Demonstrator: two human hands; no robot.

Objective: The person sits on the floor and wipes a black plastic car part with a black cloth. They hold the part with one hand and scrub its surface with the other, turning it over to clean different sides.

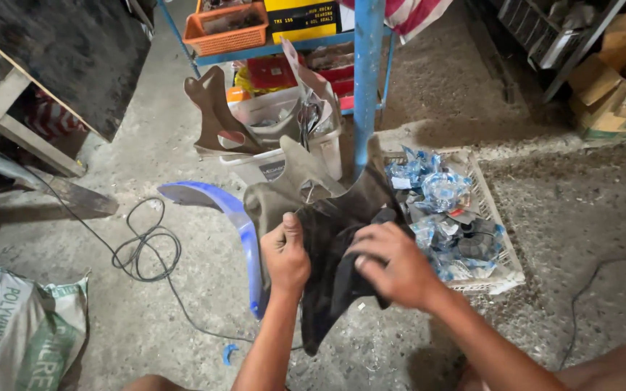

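Concrete floor point(146, 137) is carrying everything: a white sack point(16, 333) is lying at its lower left corner, a blue curved fender point(237, 224) and a coil of black cable point(143, 250) are resting near the middle, and a flat white crate point(498, 224) of clear-wrapped parts is sitting just right of a blue post point(367, 80). Above the floor's middle, a dark dusty plastic panel point(327, 217) is being held upright, overlapping the fender and the crate's left edge. Left hand point(285, 255) is closing in a fist grip on the panel's left edge; right hand point(393, 264) is pressing a dark rag point(335, 282) against the panel face, fingers half spread.
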